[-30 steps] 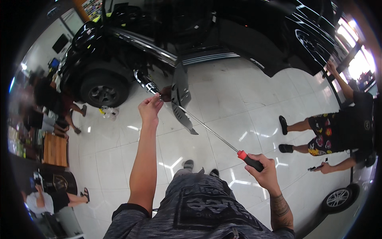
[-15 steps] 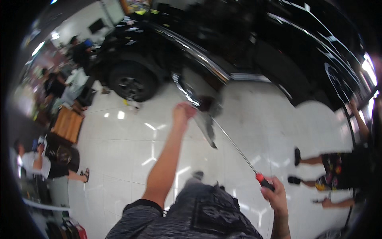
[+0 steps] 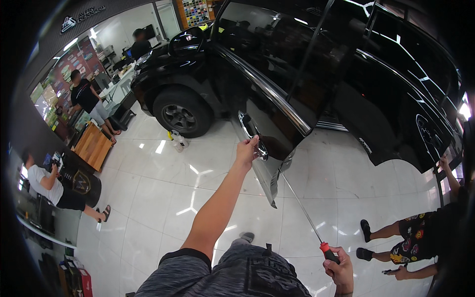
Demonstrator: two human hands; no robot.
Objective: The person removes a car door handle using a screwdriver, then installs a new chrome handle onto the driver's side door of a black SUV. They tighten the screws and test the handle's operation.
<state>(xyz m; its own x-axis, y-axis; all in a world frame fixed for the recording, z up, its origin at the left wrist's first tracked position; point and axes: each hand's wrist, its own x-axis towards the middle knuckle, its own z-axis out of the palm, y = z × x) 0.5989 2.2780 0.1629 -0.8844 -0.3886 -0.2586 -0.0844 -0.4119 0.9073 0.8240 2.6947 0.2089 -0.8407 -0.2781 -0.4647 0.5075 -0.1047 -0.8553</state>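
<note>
A black car door (image 3: 269,106) stands swung out from the vehicle in front of me. My left hand (image 3: 247,152) reaches forward with its fingers closed around the chrome door handle (image 3: 263,148). At lower right my right hand (image 3: 340,270) grips a long screwdriver (image 3: 303,210) by its red and black handle. The slim metal shaft slants up and left, its tip near the door's lower rear edge. Whether the tip touches the door I cannot tell.
The front wheel (image 3: 179,113) is beyond the door, with spray bottles (image 3: 177,141) on the glossy tiled floor (image 3: 163,193) beside it. Close on the right stands a person in patterned shorts (image 3: 420,237). Other people stand at left near a wooden box (image 3: 92,147).
My view has steadied from a blur and shifted, so the car sits lower in it. My left hand stays at the handle, and the screwdriver remains in my right hand.
</note>
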